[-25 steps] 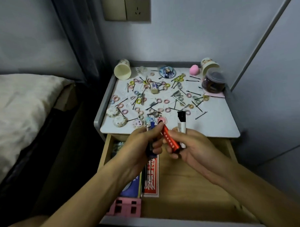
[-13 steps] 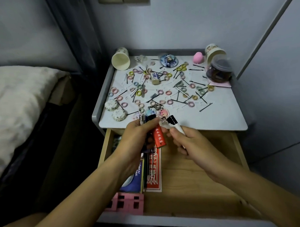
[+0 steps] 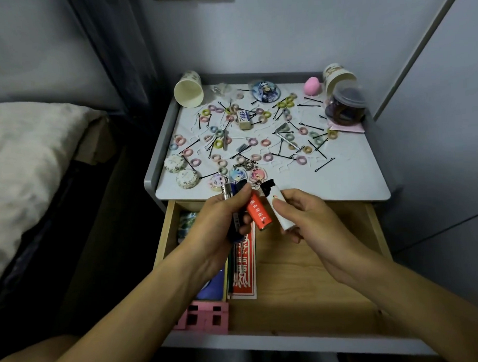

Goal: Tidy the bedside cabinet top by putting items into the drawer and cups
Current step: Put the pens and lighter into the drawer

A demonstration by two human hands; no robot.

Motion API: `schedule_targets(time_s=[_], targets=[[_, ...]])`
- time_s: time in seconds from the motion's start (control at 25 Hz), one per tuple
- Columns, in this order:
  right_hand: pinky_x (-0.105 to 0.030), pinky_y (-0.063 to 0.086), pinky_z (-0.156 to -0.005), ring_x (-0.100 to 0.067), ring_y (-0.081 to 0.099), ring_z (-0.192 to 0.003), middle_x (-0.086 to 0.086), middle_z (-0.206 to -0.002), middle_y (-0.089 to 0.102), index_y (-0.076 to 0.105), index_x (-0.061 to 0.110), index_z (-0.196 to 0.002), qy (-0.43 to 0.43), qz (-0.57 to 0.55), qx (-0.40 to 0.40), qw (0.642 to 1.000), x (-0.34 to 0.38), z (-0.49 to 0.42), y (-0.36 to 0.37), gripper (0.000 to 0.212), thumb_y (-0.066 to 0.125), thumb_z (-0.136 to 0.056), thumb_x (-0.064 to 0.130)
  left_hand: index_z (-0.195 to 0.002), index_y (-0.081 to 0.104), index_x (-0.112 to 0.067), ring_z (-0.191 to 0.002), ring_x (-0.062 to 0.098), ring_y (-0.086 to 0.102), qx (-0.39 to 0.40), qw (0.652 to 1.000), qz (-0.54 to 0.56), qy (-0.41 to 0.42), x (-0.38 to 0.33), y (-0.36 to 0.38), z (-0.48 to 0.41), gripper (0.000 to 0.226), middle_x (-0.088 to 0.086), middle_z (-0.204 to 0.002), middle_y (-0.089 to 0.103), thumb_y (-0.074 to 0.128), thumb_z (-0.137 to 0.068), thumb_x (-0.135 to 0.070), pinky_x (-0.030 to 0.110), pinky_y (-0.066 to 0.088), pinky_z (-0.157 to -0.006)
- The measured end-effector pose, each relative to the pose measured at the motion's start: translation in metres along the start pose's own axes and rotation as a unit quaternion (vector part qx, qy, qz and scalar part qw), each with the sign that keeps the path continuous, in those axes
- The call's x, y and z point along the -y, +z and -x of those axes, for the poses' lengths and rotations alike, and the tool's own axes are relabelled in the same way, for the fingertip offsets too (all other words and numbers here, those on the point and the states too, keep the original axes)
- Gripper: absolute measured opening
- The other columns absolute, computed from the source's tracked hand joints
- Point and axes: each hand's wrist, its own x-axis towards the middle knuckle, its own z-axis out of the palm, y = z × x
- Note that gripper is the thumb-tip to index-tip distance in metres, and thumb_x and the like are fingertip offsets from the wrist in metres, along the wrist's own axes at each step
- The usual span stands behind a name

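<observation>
Gripping several lighters point(image 3: 258, 216), the left hand point(image 3: 216, 231) sits beside the right hand point(image 3: 308, 224), which pinches a white lighter point(image 3: 279, 210).

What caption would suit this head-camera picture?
Left hand grips several lighters, right hand pinches a white lighter above the open drawer.

Forearms forward, left hand point(image 3: 219, 218) tight around lighters point(image 3: 258, 214), right hand point(image 3: 308, 220) in pinch on white lighter point(image 3: 278, 209)
</observation>
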Motion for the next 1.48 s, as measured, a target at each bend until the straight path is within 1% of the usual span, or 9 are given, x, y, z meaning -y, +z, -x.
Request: schedule_targets(time_s=[0.12,0.4,0.72,0.84,0.96,1.08,1.24,1.4,1.48], targets=[[-0.019,0.048,-0.059,-0.012,0.064,-0.081,0.000,-0.100,0.071,0.067,0.027,-0.112,-0.025,0.012,0.002,1.000,-0.002,-0.002,-0.001,0.019,0.054,-0.098,0.021,-0.101,0.070,-0.007,-0.056,0.013,0.037,0.016,1.000,-0.010,0.011,0.000,0.001,-0.001,0.027,0.005,-0.064,0.046,0.061,-0.095,-0.031,0.025,0.026,-0.053],[-0.021,0.054,-0.068,-0.011,0.070,-0.087,0.000,-0.096,0.070,0.056,0.023,-0.128,-0.055,0.031,-0.018,0.998,-0.005,-0.005,0.000,0.036,0.060,-0.094,0.011,-0.116,0.065,0.004,-0.055,0.009,0.036,0.050,0.998,0.038,0.002,-0.002,0.001,0.000,0.039,0.003,-0.064,0.045,0.061,-0.094,-0.027,0.016,0.029,-0.045],[-0.023,0.048,-0.065,-0.016,0.061,-0.079,-0.008,-0.096,0.065,0.057,0.019,-0.104,-0.013,-0.025,-0.054,0.998,-0.007,-0.007,0.009,0.015,0.045,-0.101,0.010,-0.100,0.066,-0.013,-0.051,0.006,0.035,-0.044,0.986,0.158,0.033,-0.004,0.001,-0.005,0.019,-0.003,-0.063,0.044,0.053,-0.099,-0.028,0.020,0.030,-0.056],[-0.017,0.047,-0.065,-0.007,0.057,-0.077,0.003,-0.088,0.061,0.056,0.021,-0.096,-0.094,0.030,-0.086,0.991,-0.009,0.000,0.018,0.013,0.057,-0.093,0.008,-0.103,0.060,-0.012,-0.055,0.006,0.039,-0.070,0.968,0.240,0.038,-0.002,0.003,-0.008,0.019,-0.002,-0.065,0.047,0.050,-0.101,-0.028,0.017,0.037,-0.057],[-0.019,0.051,-0.071,-0.004,0.061,-0.083,0.010,-0.091,0.065,0.064,0.021,-0.095,-0.199,0.145,-0.068,0.967,-0.007,0.006,0.031,0.008,0.067,-0.089,0.018,-0.094,0.061,-0.009,-0.066,0.013,0.053,-0.053,0.959,0.277,0.023,-0.001,0.011,-0.006,0.027,0.002,-0.070,0.049,0.050,-0.100,-0.033,0.029,0.051,-0.081],[-0.013,0.049,-0.070,0.000,0.062,-0.082,0.012,-0.088,0.066,0.065,0.021,-0.096,-0.187,0.175,-0.081,0.963,-0.009,0.002,0.036,0.013,0.072,-0.085,0.024,-0.091,0.072,-0.007,-0.081,0.022,0.069,-0.046,0.956,0.290,0.015,0.001,0.023,0.000,0.036,0.011,-0.086,0.069,0.049,-0.101,-0.033,0.037,0.056,-0.088],[-0.018,0.053,-0.071,-0.001,0.064,-0.079,0.008,-0.085,0.066,0.064,0.021,-0.094,-0.128,0.118,-0.065,0.983,-0.009,-0.006,0.037,0.016,0.075,-0.083,0.018,-0.122,0.060,-0.002,-0.099,0.030,0.067,-0.060,0.959,0.270,0.057,0.003,0.026,0.000,0.037,0.022,-0.119,0.066,0.053,-0.098,-0.029,0.042,0.058,-0.087],[-0.025,0.055,-0.075,-0.013,0.066,-0.084,0.000,-0.089,0.070,0.070,0.020,-0.098,-0.062,0.091,0.025,0.994,-0.004,-0.008,0.029,0.016,0.073,-0.084,0.015,-0.109,0.061,-0.005,-0.081,0.019,0.067,-0.096,0.964,0.205,0.138,-0.006,0.013,-0.001,0.019,0.008,-0.087,0.069,0.054,-0.099,-0.020,0.037,0.058,-0.082],[-0.017,0.051,-0.069,-0.010,0.065,-0.083,0.000,-0.092,0.070,0.070,0.019,-0.102,-0.019,0.096,0.072,0.993,-0.004,-0.005,0.022,0.016,0.071,-0.086,0.016,-0.101,0.063,-0.009,-0.064,0.007,0.059,-0.116,0.963,0.192,0.147,-0.013,0.004,0.000,0.015,-0.001,-0.072,0.062,0.053,-0.099,-0.020,0.023,0.056,-0.066]])
